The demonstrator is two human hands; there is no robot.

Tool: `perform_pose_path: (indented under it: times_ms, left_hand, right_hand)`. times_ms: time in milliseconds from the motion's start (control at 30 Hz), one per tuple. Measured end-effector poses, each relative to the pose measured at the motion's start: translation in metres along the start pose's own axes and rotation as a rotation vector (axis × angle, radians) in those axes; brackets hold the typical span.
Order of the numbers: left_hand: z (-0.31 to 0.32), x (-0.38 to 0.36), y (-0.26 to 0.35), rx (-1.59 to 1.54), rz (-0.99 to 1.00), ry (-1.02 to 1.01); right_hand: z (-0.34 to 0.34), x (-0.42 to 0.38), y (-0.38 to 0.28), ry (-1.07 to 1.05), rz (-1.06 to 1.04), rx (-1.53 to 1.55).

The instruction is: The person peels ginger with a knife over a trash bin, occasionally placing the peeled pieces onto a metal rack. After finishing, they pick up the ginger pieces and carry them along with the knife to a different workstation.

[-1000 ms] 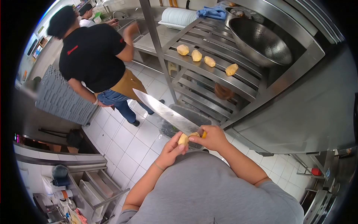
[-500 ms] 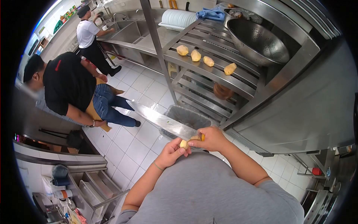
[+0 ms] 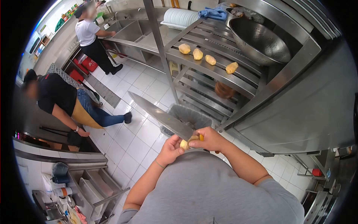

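Note:
My left hand (image 3: 169, 149) is closed around a pale, peeled potato (image 3: 184, 144), held just in front of my shirt. In my right hand (image 3: 209, 139) is a large kitchen knife (image 3: 160, 116) with a yellow handle, gripped near the heel of its wide blade. The blade points up and left, its heel beside the potato. A brownish strip, seemingly peel (image 3: 193, 139), lies by my right thumb. Below the blade stands a bin (image 3: 199, 116) lined with clear plastic. Several peeled potatoes (image 3: 210, 59) sit in a row on the slatted metal shelf (image 3: 223, 80).
A steel colander (image 3: 261, 41) and a blue cloth (image 3: 213, 13) rest on the shelf. White plates (image 3: 181, 18) stand by the sink (image 3: 132, 30). One person (image 3: 89, 41) is at the sink, another (image 3: 65, 95) at the left. A steel cabinet (image 3: 298, 108) flanks me on the right.
The knife blade has tilted, its tip rising slightly, and more peel shows by my right thumb. The person in black has stepped left, away from me. The person at the sink has turned slightly.

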State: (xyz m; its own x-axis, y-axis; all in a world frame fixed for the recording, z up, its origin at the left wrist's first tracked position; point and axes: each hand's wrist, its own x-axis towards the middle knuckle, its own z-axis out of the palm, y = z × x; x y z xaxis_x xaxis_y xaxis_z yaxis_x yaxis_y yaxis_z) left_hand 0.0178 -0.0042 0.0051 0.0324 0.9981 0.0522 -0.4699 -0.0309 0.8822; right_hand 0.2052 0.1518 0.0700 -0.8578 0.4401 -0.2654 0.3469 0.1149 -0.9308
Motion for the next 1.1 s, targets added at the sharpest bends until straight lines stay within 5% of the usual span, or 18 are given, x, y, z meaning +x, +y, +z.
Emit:
perform_pose_path:
  times_ms: [367, 767, 1033, 1100]
  left_hand:
    - [0.003, -0.002, -0.009, -0.077, 0.011, 0.093]
    - [0.012, 0.008, 0.003, -0.054, -0.045, 0.118]
    - [0.0, 0.007, 0.006, -0.269, 0.064, 0.219]
    - [0.0, 0.006, 0.006, -0.303, 0.07, 0.187]
  right_hand:
    - [0.001, 0.004, 0.007, 0.001, -0.067, -0.142]
    - [0.007, 0.008, 0.026, -0.024, -0.064, 0.035]
    - [-0.002, 0.01, 0.033, 0.203, 0.099, 0.255]
    - [0.004, 0.012, 0.034, 0.279, 0.002, 0.239]
